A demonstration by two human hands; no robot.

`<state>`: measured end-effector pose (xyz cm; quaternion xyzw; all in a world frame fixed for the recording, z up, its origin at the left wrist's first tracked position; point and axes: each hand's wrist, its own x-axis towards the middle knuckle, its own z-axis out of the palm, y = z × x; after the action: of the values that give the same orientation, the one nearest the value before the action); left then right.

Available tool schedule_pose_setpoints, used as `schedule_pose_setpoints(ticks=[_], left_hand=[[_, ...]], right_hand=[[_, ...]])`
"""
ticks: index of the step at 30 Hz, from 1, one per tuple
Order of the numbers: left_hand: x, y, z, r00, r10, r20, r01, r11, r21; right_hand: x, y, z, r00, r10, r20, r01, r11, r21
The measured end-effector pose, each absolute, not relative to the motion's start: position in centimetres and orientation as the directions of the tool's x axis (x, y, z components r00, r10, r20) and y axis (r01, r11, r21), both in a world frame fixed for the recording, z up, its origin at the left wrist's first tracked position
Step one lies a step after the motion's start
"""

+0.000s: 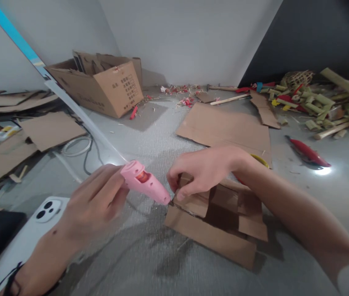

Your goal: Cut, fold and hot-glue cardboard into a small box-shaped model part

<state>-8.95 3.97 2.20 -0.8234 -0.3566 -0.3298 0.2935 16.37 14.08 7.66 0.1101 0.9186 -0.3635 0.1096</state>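
My left hand (97,197) is closed round a pink glue gun (149,185), a long clear glue stick rising from its back end. The gun's dark tip is at the left corner of a small folded cardboard structure (211,234), which has open compartments and a long flap along its front. My right hand (197,170) pinches an upright cardboard piece at that same corner, its thumb on the near face and its fingers behind.
Behind lie a flat cardboard sheet (223,125) and an open cardboard box (109,86). Bamboo pieces (319,107) and a red-handled tool (308,152) are on the right. At left are cardboard scraps (52,129), a cable and a white phone (43,222).
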Motion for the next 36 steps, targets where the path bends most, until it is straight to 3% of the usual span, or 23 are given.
schedule_pose_setpoints(ticks=[22, 30, 33, 36], left_hand=[[-9.4, 4.1, 2.5, 0.568, 0.374, 0.733, 0.782, -0.522, -0.339], [-10.5, 4.1, 3.2, 0.625, 0.415, 0.661, 0.75, -0.555, -0.36], [-11.7, 4.6, 3.5, 0.617, 0.528, 0.583, 0.759, -0.594, -0.266], [-12.6, 5.4, 3.3, 0.478, 0.814, 0.329, 0.873, -0.483, -0.071]], right_hand=[[16.6, 14.0, 7.8, -0.952, 0.117, -0.282, 0.277, 0.716, -0.64], [16.6, 13.8, 8.0, -0.951, 0.13, -0.282, 0.285, 0.726, -0.626], [16.5, 13.8, 8.2, -0.943, 0.147, -0.299, 0.31, 0.714, -0.627], [16.6, 13.8, 8.2, -0.943, 0.15, -0.297, 0.312, 0.707, -0.635]])
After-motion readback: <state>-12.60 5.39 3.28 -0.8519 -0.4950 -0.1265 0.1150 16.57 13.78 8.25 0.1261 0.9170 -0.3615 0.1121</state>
